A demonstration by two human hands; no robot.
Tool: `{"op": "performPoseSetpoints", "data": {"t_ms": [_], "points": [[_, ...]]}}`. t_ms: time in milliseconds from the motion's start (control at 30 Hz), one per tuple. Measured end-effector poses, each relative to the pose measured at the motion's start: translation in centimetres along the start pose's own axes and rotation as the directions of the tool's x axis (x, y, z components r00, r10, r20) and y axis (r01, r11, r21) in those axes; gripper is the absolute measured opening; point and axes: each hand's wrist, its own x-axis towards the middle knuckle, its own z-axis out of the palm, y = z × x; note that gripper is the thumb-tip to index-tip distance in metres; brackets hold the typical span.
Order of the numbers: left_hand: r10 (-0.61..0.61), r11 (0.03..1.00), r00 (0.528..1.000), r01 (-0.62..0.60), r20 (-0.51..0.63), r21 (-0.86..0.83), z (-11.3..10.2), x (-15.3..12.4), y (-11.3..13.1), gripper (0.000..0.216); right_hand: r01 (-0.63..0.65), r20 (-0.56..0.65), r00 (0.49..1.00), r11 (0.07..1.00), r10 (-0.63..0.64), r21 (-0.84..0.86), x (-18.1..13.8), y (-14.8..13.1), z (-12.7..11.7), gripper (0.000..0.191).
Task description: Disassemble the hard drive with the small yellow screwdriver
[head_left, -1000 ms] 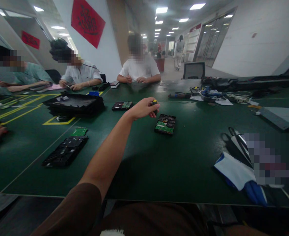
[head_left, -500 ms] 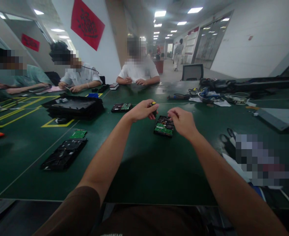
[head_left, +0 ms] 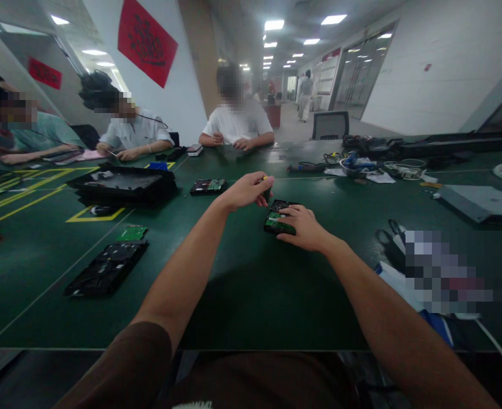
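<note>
My left hand [head_left: 251,190] is closed around a small screwdriver [head_left: 266,193] with a dark handle and a yellow end. Most of the tool is hidden by the fingers. Just to its right, a hard drive [head_left: 273,221] lies on the green table, its green circuit board facing up. Over the drive's right side stretches my right hand [head_left: 304,228], fingers spread across the board and thumb by the near edge. Part of the drive is covered by this hand.
Left of my arms lie a black drive casing [head_left: 108,270], a loose green circuit board [head_left: 132,233] and another hard drive [head_left: 208,186]. A black tray [head_left: 123,184] stands behind them. Cables [head_left: 355,165] and a grey metal box [head_left: 483,201] are on the right. Several people sit opposite.
My right hand has come down from a pinch above the hard drive's right side, and its fingers have spread over the board. The left hand keeps the screwdriver, nearly still.
</note>
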Motion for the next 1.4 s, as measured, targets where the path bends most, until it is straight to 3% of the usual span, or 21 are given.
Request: {"op": "performPoseSetpoints", "data": {"t_ms": [333,567,1400], "points": [[0.031,0.996,0.999,-0.031,0.006,0.079,-0.2,-0.2,0.3,0.039,0.054,0.027,0.998,0.999,-0.053,-0.007,0.2,0.3,0.2,0.040],[0.141,0.976,0.987,-0.152,0.079,0.154,-0.8,-0.3,0.1,0.027,0.055,0.037,0.998,0.998,-0.054,-0.035,0.3,0.3,0.2,0.039],[0.142,0.978,0.989,-0.145,0.031,0.147,-1.0,-0.1,-0.4,0.036,0.047,0.058,0.997,0.997,-0.043,-0.069,0.3,-0.1,-0.1,0.039]]}}
